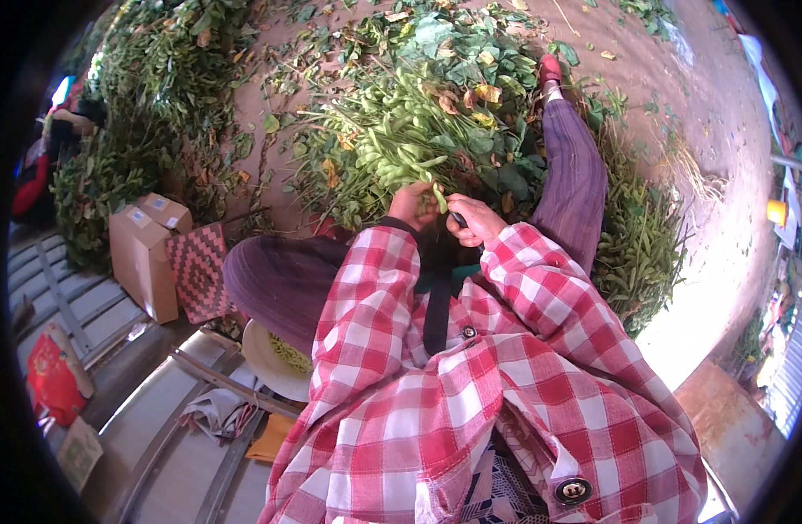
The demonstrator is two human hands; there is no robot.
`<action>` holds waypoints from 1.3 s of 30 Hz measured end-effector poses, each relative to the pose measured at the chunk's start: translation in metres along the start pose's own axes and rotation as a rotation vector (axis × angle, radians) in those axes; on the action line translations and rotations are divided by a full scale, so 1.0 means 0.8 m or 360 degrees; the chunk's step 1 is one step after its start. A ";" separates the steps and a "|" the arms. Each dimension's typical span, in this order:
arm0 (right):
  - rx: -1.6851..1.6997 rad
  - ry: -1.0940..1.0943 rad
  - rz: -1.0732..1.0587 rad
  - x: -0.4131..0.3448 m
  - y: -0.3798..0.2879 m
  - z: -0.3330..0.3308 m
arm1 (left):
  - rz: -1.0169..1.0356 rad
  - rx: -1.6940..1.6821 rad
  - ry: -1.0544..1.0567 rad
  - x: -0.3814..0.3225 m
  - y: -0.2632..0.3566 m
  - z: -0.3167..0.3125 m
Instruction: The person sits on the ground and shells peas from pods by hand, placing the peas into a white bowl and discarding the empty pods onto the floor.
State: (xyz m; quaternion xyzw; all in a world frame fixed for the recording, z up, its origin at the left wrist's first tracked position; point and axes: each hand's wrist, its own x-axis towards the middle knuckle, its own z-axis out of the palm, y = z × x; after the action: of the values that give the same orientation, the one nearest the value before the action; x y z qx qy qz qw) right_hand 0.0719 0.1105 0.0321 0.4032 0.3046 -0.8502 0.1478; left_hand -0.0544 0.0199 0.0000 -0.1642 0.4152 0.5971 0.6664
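My left hand [414,204] is closed around a green bean pod [440,198], which stands up between my two hands. A small tool with a black handle [458,220] is gripped in my right hand [474,220]; its working end is hidden. Just beyond my hands lies a bunch of cut bean plants [401,141] with many green pods. Loose leaves [440,39], some yellow or brown, lie behind and beside the bunch. A pale bowl [263,367] with green beans or pods [288,354] stands left of my body, partly hidden by my leg and sleeve.
Tall heaps of leafy plants [139,92] stand at the left, with more plants [640,242] beside my right leg. A cardboard box [142,255], a woven mat [198,272] and a crumpled cloth [221,412] are on the left. Part of another person [40,164] shows at the far left.
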 end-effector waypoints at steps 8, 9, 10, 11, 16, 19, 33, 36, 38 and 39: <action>0.0242 0.0025 -0.0058 -0.004 0.000 -0.009 | 0.0316 0.0319 -0.0117 -0.006 -0.005 0.005; 0.0312 -0.0003 -0.0053 -0.004 0.000 -0.010 | 0.0335 0.0312 -0.0160 -0.005 -0.007 0.003; 0.0346 -0.0004 -0.0035 -0.003 0.001 -0.011 | 0.0320 0.0258 -0.0181 -0.005 -0.006 0.001; 0.0381 -0.0005 -0.0018 -0.003 0.001 -0.011 | 0.0305 0.0204 -0.0203 -0.005 -0.006 -0.001; 0.0198 0.0063 -0.0203 -0.008 -0.001 -0.005 | 0.0305 0.0139 -0.0210 -0.001 -0.009 -0.002; -0.0146 0.0185 -0.0429 -0.009 0.001 0.008 | 0.0295 0.0152 -0.0134 0.004 -0.011 -0.008; -0.1684 0.0758 -0.1431 0.019 0.027 0.027 | 0.0195 0.0109 0.0046 0.014 -0.018 -0.005; -0.1865 0.0914 -0.1608 0.027 0.030 0.027 | 0.0301 0.0169 0.0193 0.027 -0.027 -0.008; -0.1939 0.1003 -0.1546 0.029 0.031 0.027 | 0.0360 0.0164 0.0188 0.040 -0.038 -0.015; -0.1973 0.1051 -0.1514 0.030 0.031 0.027 | 0.0388 0.0164 0.0184 0.041 -0.039 -0.014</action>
State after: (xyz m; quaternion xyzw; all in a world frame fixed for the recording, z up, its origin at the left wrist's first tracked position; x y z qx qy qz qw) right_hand 0.0561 0.0776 0.0140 0.3058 0.8802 -0.3396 -0.1278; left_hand -0.0315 0.0262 -0.0403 -0.1120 0.4999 0.6411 0.5715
